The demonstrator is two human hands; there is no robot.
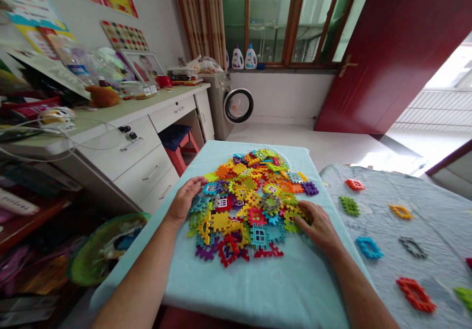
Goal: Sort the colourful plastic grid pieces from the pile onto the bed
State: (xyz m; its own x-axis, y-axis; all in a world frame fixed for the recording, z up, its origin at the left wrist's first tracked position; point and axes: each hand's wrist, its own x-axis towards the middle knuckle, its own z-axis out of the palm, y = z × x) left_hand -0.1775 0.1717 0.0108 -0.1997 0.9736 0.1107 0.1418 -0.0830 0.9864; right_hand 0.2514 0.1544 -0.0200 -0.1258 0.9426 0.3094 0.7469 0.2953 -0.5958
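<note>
A wide heap of colourful plastic interlocking building pieces (249,186) lies on a table under a light blue cloth (258,284). My left hand (187,198) rests at the heap's left edge, fingers stretched out beside a blue window piece (210,188). At the right edge, my right hand (317,223) has its thumb and fingers apart, touching or very near a lime green piece (291,222). Neither hand shows a piece held in it. Nearest to me in the heap are a red frame piece (228,250), a purple piece (207,250) and a teal window piece (259,236).
To the right, a grey-blue covered surface (383,284) carries spaced-out single pieces, among them a blue frame (368,248) and a red frame (416,294). A green basin (99,260) sits low at left. Beyond are a desk (140,117) and a washing machine with its door (239,105) ajar.
</note>
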